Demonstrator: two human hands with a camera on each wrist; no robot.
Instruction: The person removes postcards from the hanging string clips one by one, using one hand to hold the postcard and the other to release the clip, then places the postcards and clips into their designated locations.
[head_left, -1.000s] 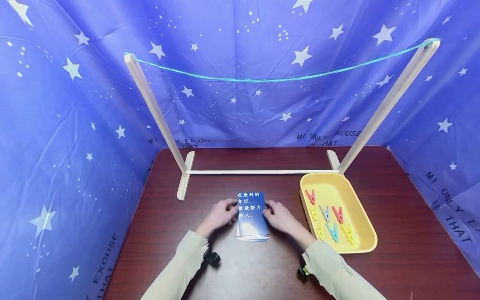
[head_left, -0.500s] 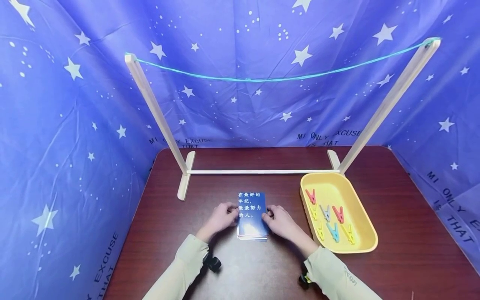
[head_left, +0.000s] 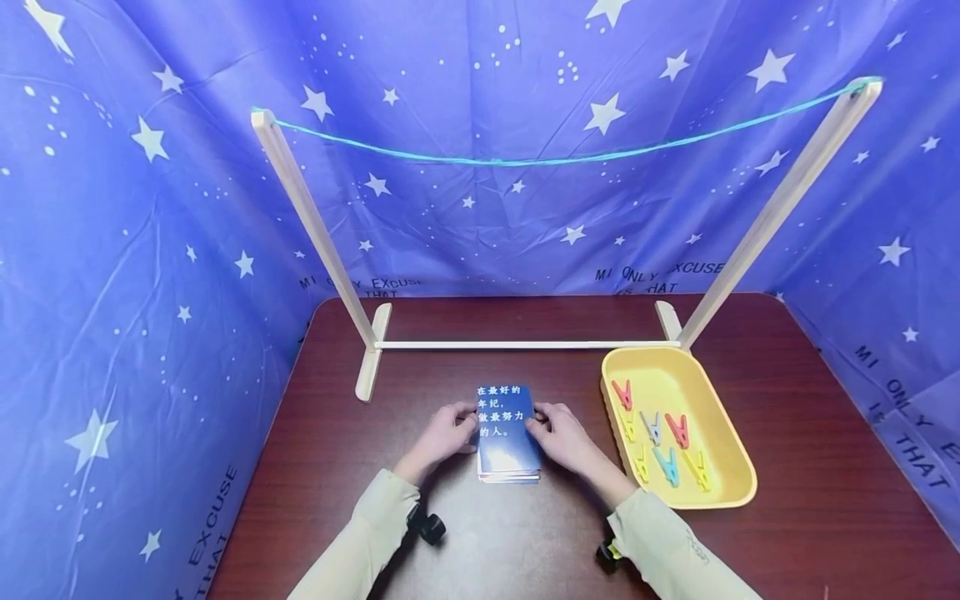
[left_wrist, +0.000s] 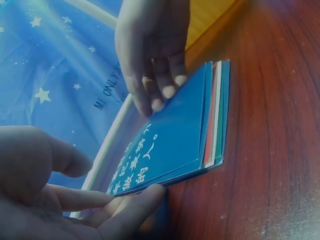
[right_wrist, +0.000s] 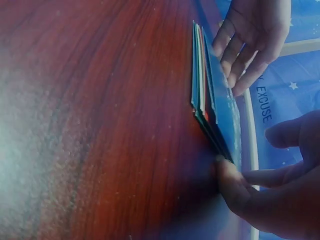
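Note:
A stack of cards (head_left: 508,446) lies on the dark wooden table (head_left: 810,433); its top card is blue with white characters. My left hand (head_left: 444,435) touches the stack's left edge, fingers fairly straight along it (left_wrist: 125,202). My right hand (head_left: 561,435) is at the right edge. In the left wrist view its fingertips (left_wrist: 167,91) press on the top card (left_wrist: 170,135). In the right wrist view its thumb (right_wrist: 230,182) sits against the side of the stack (right_wrist: 199,90), pinching that edge.
A yellow tray (head_left: 667,375) with several coloured clothespins (head_left: 677,429) stands right of the cards. Behind them is a wooden frame (head_left: 307,217) with a teal string (head_left: 525,160) across its top. Blue starry cloth encloses the table.
Both hands stay at the stack's edges, shifting only slightly back and forth. The stack has barely moved.

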